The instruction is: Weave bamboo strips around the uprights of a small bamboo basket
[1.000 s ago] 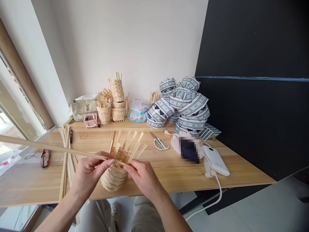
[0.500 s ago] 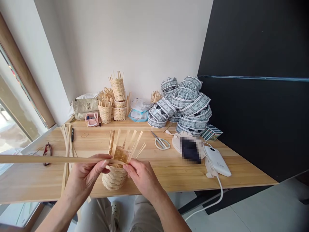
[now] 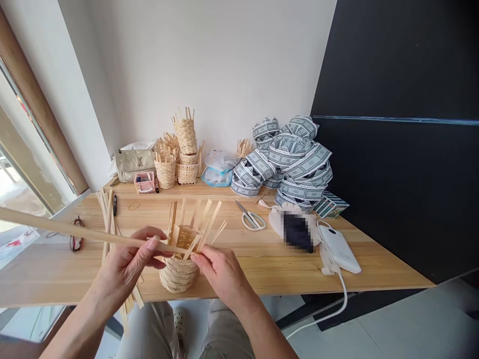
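A small half-woven bamboo basket (image 3: 180,269) with loose upright splints stands at the near edge of the wooden table (image 3: 262,259). My left hand (image 3: 127,264) pinches a long flat bamboo strip (image 3: 67,229) that runs far out to the left and ends at the basket's rim. My right hand (image 3: 220,271) is closed on the basket's right side, its fingertips pressing the upright splints and the strip's end.
Loose bamboo strips (image 3: 107,214) and glasses (image 3: 76,234) lie to the left. Scissors (image 3: 251,219), a white cloth bundle (image 3: 295,227) and a white device with a cable (image 3: 340,247) lie to the right. Finished baskets (image 3: 179,154), a handbag (image 3: 134,163) and patterned bands (image 3: 292,162) fill the back.
The far end of the long strip dropped to level and then swung up a little again. My left thumb shifted along it. The basket stayed between my hands.
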Demonstrator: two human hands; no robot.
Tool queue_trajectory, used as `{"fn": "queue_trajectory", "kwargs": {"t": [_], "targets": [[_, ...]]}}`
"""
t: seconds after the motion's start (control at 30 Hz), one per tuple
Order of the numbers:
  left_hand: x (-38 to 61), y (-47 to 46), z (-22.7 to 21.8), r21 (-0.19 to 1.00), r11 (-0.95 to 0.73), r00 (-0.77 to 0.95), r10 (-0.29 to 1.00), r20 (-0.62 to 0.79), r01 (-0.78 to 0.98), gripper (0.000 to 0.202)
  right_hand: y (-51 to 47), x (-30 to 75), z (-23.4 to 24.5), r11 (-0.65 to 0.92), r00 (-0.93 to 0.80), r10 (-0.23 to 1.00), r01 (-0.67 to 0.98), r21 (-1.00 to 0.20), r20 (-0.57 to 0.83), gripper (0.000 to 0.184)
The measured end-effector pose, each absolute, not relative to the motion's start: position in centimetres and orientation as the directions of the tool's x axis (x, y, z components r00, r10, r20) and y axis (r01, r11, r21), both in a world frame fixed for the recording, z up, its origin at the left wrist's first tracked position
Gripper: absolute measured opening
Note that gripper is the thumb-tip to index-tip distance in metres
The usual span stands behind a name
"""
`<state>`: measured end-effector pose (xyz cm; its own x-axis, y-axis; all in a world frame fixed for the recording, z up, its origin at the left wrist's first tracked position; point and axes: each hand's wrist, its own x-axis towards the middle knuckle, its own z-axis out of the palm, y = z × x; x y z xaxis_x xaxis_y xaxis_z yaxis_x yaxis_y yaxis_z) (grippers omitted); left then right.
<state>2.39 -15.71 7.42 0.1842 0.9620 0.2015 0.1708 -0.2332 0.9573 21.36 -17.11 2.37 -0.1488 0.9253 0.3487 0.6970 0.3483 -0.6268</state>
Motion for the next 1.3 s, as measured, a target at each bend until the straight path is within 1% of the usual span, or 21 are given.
{"fn": "queue_trajectory", "kwargs": {"t": [0.13,0.2,0.33,0.43,0.5,0.57,0.67,0.73,0.8,0.87,0.97,1.03,1.13,1.2,1.23,1.3], "targets": [[2.0,-15.6,7.1,0.922,-0.327,0.23,0.932,0.279,0.207,0.047,-17.1,21.2,2.5,0.35,-0.149,0.925,0.692,-0.631,0.349,0.027],[1.8,-15.5,7.1,0.91,-0.348,0.249,0.924,0.291,0.227,0.045,-17.1,21.1,2.5,0.351,-0.157,0.926,0.691,-0.632,0.343,0.027],[1.2,-15.5,7.5,0.922,-0.286,0.298,0.932,0.205,0.261,0.042,-17.2,21.1,2.4,0.358,-0.169,0.924,0.699,-0.619,0.344,0.027],[1.0,-15.7,7.9,0.946,-0.221,0.326,0.935,0.137,0.237,0.047,-17.2,21.1,2.5,0.357,-0.166,0.924,0.701,-0.617,0.345,0.026],[1.1,-15.7,7.9,0.959,-0.195,0.294,0.947,0.13,0.205,0.051,-17.2,21.2,2.7,0.355,-0.167,0.925,0.701,-0.619,0.341,0.025],[1.4,-15.4,7.7,0.962,-0.211,0.246,0.955,0.165,0.175,0.046,-17.2,21.2,2.8,0.35,-0.17,0.928,0.703,-0.618,0.332,0.024],[1.8,-15.0,6.5,0.969,-0.229,0.21,0.956,0.206,0.091,0.029,-17.2,21.2,3.0,0.357,-0.19,0.927,0.705,-0.613,0.322,0.022],[1.7,-14.9,5.3,0.982,-0.188,0.21,0.96,0.185,-0.008,0.025,-17.2,21.2,3.0,0.361,-0.199,0.926,0.711,-0.604,0.319,0.022],[1.4,-15.1,4.3,0.987,-0.104,0.218,0.967,0.128,-0.12,0.024,-17.2,21.1,3.0,0.361,-0.207,0.927,0.72,-0.592,0.313,0.021],[1.0,-15.4,3.3,0.976,0.01,0.237,0.971,0.042,-0.216,0.025,-17.3,21.0,2.8,0.375,-0.235,0.923,0.729,-0.572,0.305,0.02],[0.3,-15.8,2.2,0.934,0.151,0.233,0.969,-0.076,-0.324,0.025,-17.4,20.6,2.3,0.416,-0.296,0.906,0.756,-0.506,0.303,0.017],[0.0,-15.9,1.6,0.903,0.203,0.222,0.967,-0.125,-0.379,0.025,-17.4,20.4,2.0,0.429,-0.325,0.9,0.783,-0.45,0.291,0.016],[-0.1,-16.0,0.9,0.867,0.239,0.208,0.965,-0.161,-0.437,0.022,-17.3,20.1,1.8,0.441,-0.359,0.894,0.814,-0.378,0.268,0.019],[-0.1,-15.8,0.4,0.881,0.214,0.156,0.974,-0.162,-0.422,0.019,-17.1,20.1,1.7,0.455,-0.375,0.886,0.819,-0.349,0.274,0.021],[0.0,-15.7,0.2,0.905,0.174,0.109,0.984,-0.142,-0.388,0.018,-17.1,20.1,1.7,0.46,-0.375,0.882,0.818,-0.345,0.285,0.021],[0.0,-15.3,-0.3,0.959,0.037,-0.001,0.999,-0.038,-0.281,0.027,-16.8,20.4,1.7,0.467,-0.37,0.877,0.806,-0.365,0.306,0.021]]}}
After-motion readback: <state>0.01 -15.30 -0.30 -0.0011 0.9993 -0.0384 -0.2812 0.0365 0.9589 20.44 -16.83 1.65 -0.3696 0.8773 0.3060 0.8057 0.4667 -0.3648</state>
